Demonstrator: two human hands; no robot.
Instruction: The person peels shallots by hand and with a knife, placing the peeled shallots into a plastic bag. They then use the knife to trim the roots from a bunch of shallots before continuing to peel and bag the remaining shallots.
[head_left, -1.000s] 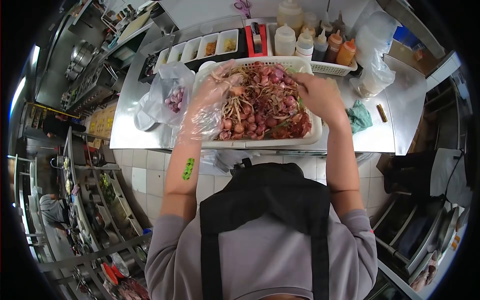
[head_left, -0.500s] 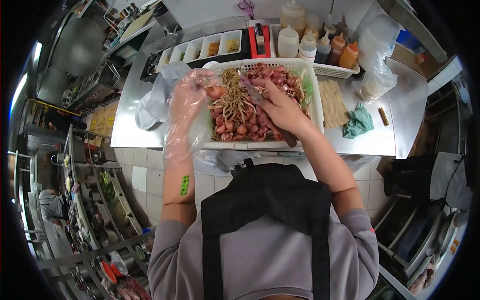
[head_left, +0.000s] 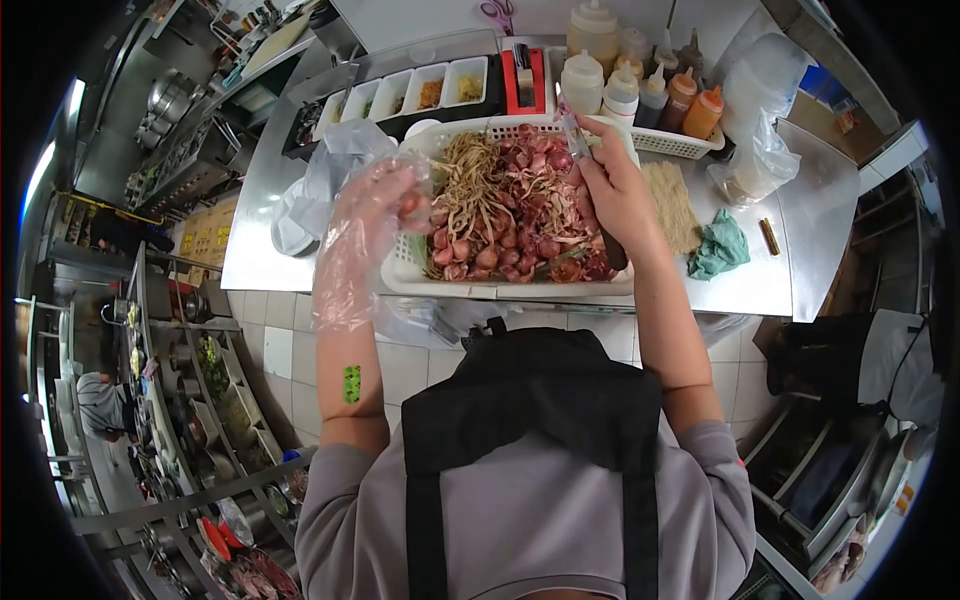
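Observation:
A white plastic basket (head_left: pixel 390 270) stands before me, filled with red shallots (head_left: pixel 487 258), dry stringy roots (head_left: pixel 470 160) and loose papery skins (head_left: pixel 560 190). My left hand (head_left: pixel 375 205), in a clear plastic glove, is closed around a shallot (head_left: pixel 409 205) over the basket's left side. At the right side, my bare right hand (head_left: pixel 622 190) grips a knife (head_left: pixel 574 135); its shiny blade points away from me and its dark handle shows below the palm. The knife is apart from the shallot.
Behind the basket are a row of condiment trays (head_left: pixel 428 90), a red holder (head_left: pixel 524 85) and several squeeze bottles (head_left: pixel 581 82). To the right lie a brown cloth (head_left: pixel 670 205), a green cloth (head_left: pixel 719 245) and a filled plastic bag (head_left: pixel 750 180). White bowls (head_left: pixel 290 230) sit left.
My right hand and the knife have moved right, away from the roots, uncovering skins in the basket. My left hand has drawn slightly left and down with the shallot.

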